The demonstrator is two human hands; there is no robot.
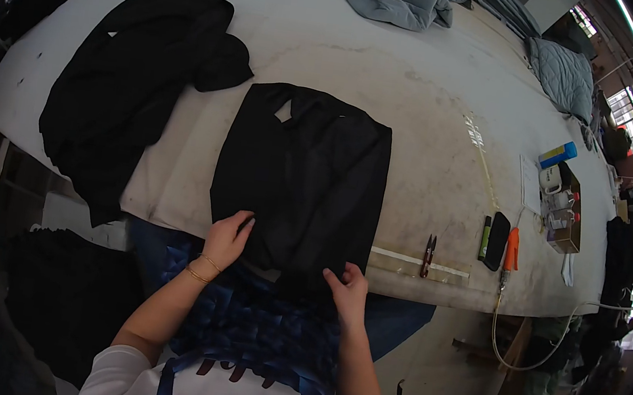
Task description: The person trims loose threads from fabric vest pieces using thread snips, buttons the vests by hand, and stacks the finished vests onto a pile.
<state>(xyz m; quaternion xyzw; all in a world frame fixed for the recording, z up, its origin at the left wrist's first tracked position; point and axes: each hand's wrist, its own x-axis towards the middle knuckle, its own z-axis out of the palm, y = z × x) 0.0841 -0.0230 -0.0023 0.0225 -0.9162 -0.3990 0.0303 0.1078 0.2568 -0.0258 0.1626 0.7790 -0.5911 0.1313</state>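
A black garment (pixel 300 171) lies folded into a rough rectangle at the table's front edge, its lower end hanging toward my body. My left hand (pixel 228 239) grips its lower left side, thumb on top and the other fingertips partly hidden in the dark cloth. At the lower right corner, my right hand (pixel 350 290) pinches the fabric between thumb and fingers. A small pale patch (pixel 284 111) shows near the top of the garment.
Another black garment (pixel 141 70) is spread to the left, partly over the edge. To the right lie thread snips (pixel 428 256), a black case (pixel 496 241), an orange-handled tool (pixel 513 249) and a cardboard box (pixel 568 219). Grey-blue clothing (pixel 402 5) sits at the back.
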